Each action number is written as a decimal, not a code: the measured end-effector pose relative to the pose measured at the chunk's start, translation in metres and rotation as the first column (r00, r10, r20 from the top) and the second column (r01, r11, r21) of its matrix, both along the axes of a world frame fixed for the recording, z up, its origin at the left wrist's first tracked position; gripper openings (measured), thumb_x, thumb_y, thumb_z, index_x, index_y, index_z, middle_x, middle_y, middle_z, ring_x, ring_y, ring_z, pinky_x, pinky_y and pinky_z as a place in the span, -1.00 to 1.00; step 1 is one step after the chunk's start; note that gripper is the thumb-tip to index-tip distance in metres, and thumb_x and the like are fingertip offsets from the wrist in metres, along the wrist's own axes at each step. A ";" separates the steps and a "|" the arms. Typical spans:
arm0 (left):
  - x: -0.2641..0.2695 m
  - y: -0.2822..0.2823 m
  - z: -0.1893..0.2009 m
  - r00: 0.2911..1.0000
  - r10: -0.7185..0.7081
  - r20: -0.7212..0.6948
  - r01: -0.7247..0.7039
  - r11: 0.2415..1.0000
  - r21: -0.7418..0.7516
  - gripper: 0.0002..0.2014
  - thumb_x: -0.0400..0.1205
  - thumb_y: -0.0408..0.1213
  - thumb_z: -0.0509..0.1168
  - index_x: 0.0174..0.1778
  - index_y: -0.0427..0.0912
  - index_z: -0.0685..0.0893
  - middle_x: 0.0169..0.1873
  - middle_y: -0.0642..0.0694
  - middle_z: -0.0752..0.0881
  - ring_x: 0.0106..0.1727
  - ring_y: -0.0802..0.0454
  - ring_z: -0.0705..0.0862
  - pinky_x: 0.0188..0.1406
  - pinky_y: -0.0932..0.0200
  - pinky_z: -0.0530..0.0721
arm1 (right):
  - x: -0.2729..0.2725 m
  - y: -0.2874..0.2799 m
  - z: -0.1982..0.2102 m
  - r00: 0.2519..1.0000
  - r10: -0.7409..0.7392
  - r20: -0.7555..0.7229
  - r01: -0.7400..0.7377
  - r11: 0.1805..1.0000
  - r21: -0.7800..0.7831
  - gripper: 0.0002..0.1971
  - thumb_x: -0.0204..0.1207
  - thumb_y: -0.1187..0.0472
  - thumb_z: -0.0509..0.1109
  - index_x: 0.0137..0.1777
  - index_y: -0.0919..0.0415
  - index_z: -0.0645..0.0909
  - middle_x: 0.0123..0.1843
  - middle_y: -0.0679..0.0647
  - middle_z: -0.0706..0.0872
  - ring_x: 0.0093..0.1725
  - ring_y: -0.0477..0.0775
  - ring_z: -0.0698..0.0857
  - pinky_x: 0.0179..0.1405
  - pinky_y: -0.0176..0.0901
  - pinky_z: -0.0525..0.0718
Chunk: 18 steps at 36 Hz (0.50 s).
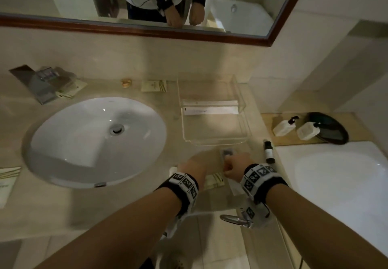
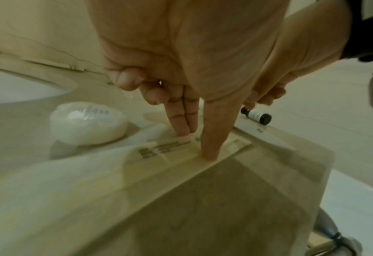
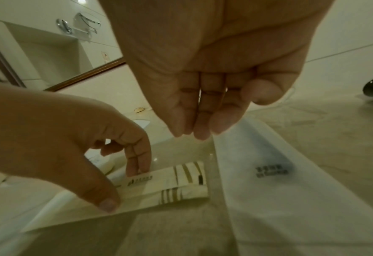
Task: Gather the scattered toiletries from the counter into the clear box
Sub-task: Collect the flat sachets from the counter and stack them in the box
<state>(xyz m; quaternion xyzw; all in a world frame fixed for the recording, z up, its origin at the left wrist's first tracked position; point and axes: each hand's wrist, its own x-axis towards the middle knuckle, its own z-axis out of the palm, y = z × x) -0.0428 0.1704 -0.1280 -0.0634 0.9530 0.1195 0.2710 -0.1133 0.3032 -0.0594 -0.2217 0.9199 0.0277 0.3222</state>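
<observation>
**A:** Where are the hands?

**B:** Both are at the front edge of the counter, just right of the sink. The left hand reaches down on a cream packet with gold stripes. 2 fingertips touch its far edge and the thumb is planted on its near side, so the hand pinches it flat against the counter.

**B:** The right hand hangs just above a long white sachet lying beside the packet. Its fingers are together and gently bent, and from the wrist view nothing sits between them and the thumb. In the head view a small grey item shows just past the knuckles; I cannot tell whether the hand touches it.

**A:** And the clear box?

**B:** The clear box stands behind the hands, toward the back right corner of the counter, with 1 long white sachet already inside.

**A:** Anything else loose?

**B:** A small dark-capped bottle lies on its side at the right edge. A round white wrapped item sits left of the left hand, near the sink rim. Another striped packet rests along the back edge.
</observation>
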 end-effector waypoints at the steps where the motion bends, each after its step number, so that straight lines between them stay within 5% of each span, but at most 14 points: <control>1: 0.000 0.000 -0.002 1.000 0.007 -0.001 -0.007 1.000 -0.009 -0.78 0.60 -0.17 0.27 0.15 -0.01 0.60 0.19 -0.10 0.64 0.21 -0.19 0.63 0.16 -0.19 0.61 | 0.002 0.002 -0.002 1.000 0.011 0.005 -0.011 1.000 -0.013 -0.87 0.54 0.14 0.34 -0.25 0.05 0.59 -0.07 0.07 0.70 0.07 0.13 0.68 0.03 -0.15 0.60; 5: 0.003 -0.003 -0.004 1.000 -0.023 -0.021 0.023 1.000 -0.014 -0.82 0.60 -0.23 0.28 0.10 -0.12 0.62 0.14 -0.18 0.68 0.14 -0.23 0.68 0.07 -0.14 0.65 | 0.005 0.008 -0.006 1.000 0.007 -0.009 -0.008 0.998 -0.056 -0.83 0.55 0.08 0.33 0.04 0.12 0.66 0.17 0.12 0.68 0.17 0.13 0.64 0.07 -0.17 0.55; 7: 0.003 -0.002 0.003 0.999 -0.034 0.022 0.034 0.999 -0.005 -0.91 0.59 -0.21 0.29 -0.12 -0.16 0.61 0.06 -0.19 0.71 0.06 -0.24 0.70 0.03 -0.15 0.65 | 0.007 0.009 -0.005 1.000 0.000 -0.010 0.000 0.997 -0.074 -0.78 0.56 0.09 0.33 0.12 0.15 0.67 0.20 0.12 0.65 0.20 0.13 0.63 0.11 -0.16 0.56; 9: 0.001 -0.001 0.008 0.999 0.010 0.045 -0.011 1.000 0.029 -0.79 0.59 -0.19 0.29 -0.35 -0.12 0.51 -0.12 -0.18 0.73 -0.13 -0.19 0.70 -0.10 -0.03 0.65 | 0.008 0.008 -0.001 1.000 0.005 0.003 -0.005 0.996 -0.090 -0.76 0.57 0.10 0.32 0.14 0.16 0.68 0.20 0.12 0.66 0.19 0.13 0.64 0.15 -0.14 0.58; 11: -0.001 -0.003 0.018 0.995 0.082 0.053 -0.087 0.990 0.108 -0.82 0.61 -0.15 0.25 -0.25 -0.15 0.55 -0.15 -0.18 0.71 -0.15 -0.18 0.67 -0.17 0.06 0.62 | 0.007 0.005 0.002 1.000 -0.009 0.026 0.012 0.993 -0.119 -0.77 0.57 0.11 0.32 0.12 0.18 0.69 0.11 0.10 0.71 0.14 0.13 0.67 0.09 -0.14 0.60; 14: -0.001 -0.012 0.033 0.977 0.210 0.040 -0.212 0.929 0.304 -0.80 0.65 -0.16 0.23 0.10 -0.18 0.60 0.07 -0.20 0.69 0.07 -0.21 0.67 -0.10 0.08 0.54 | 0.004 -0.004 0.007 0.997 -0.053 0.061 0.063 0.983 -0.171 -0.82 0.57 0.06 0.30 -0.13 0.12 0.67 -0.17 0.05 0.65 -0.07 0.10 0.66 -0.08 -0.13 0.55; 16: 0.004 -0.019 0.044 0.945 0.326 0.016 -0.300 0.850 0.433 -0.76 0.65 -0.18 0.25 0.20 -0.16 0.58 0.12 -0.17 0.68 0.06 -0.15 0.66 -0.11 0.13 0.55 | 0.002 -0.017 0.005 0.994 -0.039 0.104 0.059 0.977 -0.204 -0.72 0.58 -0.03 0.25 -0.30 0.08 0.56 -0.26 0.06 0.59 -0.19 0.09 0.60 -0.05 0.03 0.62; 18: 0.011 -0.028 0.052 0.899 0.437 0.013 -0.367 0.740 0.563 -0.73 0.63 -0.17 0.29 0.24 -0.08 0.57 0.11 -0.14 0.70 -0.02 -0.11 0.68 -0.23 0.11 0.66 | 0.005 -0.034 0.006 0.984 -0.029 0.177 0.075 0.963 -0.260 -0.71 0.60 -0.10 0.18 -0.26 0.01 0.55 -0.26 0.01 0.61 -0.15 0.09 0.61 0.08 0.12 0.65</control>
